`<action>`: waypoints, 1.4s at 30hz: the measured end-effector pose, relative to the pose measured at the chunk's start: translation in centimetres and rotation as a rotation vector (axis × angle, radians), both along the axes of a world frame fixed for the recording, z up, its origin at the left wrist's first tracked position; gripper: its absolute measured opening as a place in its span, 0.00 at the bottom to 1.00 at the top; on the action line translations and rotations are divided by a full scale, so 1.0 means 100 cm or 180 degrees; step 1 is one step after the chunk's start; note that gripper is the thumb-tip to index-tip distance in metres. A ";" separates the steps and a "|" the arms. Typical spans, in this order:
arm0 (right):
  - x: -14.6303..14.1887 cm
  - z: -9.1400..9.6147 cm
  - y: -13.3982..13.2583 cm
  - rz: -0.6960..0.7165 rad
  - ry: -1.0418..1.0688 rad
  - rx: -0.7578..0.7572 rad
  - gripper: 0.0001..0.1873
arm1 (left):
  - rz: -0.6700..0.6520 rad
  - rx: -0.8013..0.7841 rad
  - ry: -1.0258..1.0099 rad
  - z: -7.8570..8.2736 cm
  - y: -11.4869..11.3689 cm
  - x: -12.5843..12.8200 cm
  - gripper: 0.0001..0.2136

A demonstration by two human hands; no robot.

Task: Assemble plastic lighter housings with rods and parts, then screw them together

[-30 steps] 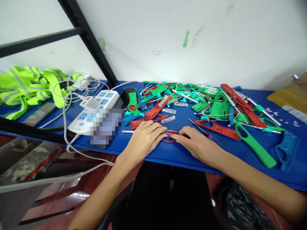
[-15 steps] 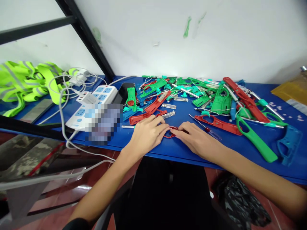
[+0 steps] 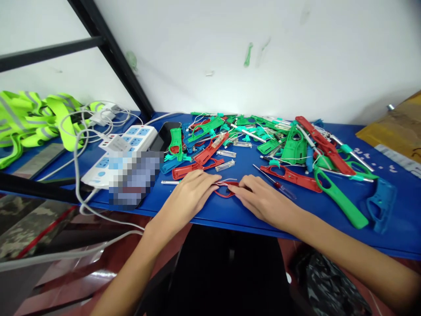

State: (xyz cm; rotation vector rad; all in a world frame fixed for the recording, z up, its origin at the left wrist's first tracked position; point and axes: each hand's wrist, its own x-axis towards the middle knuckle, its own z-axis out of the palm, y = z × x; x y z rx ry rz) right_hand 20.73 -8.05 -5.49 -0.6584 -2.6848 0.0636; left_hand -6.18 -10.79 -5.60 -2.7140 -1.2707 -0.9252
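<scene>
At the table's front edge, both hands are on a red plastic lighter casing [image 3: 224, 193], whose trigger ring shows between them. A thin white wire runs along its top. My left hand [image 3: 190, 193] closes over the casing's left part, hiding most of it; a silver metal tube [image 3: 169, 182] sticks out to the left from under that hand. My right hand [image 3: 258, 195] pinches the casing's right end with thumb and fingers. Just beyond the right hand lies a screwdriver [image 3: 278, 184] with a clear handle. Clear fuel tanks [image 3: 225, 165] lie beyond the left hand.
Green, red and blue lighter parts [image 3: 292, 147] lie piled along the wall. A green casing [image 3: 342, 199] and a blue one [image 3: 381, 204] are at right. A white power strip [image 3: 120, 156], a blurred-out phone [image 3: 136, 180] and yellow vests [image 3: 39, 118] lie left. A taped package [image 3: 394, 127] sits far right.
The camera view has shifted, so the table sits slightly lower and further left. Both hands remain on the red casing; more of its ring and the white wire now show between them.
</scene>
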 end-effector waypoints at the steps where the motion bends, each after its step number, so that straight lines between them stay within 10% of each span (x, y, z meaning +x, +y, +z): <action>1: 0.000 0.000 0.000 -0.0009 -0.0024 0.0007 0.18 | -0.0030 -0.0021 -0.0098 -0.002 -0.001 -0.001 0.11; 22: 0.000 -0.001 0.001 -0.0001 -0.0066 -0.0028 0.20 | 0.0177 -0.1369 -0.0670 0.017 0.017 0.011 0.07; 42: -0.001 -0.002 0.002 -0.0013 -0.0124 0.0150 0.19 | -0.0108 -0.1346 -0.0415 0.022 0.015 0.006 0.06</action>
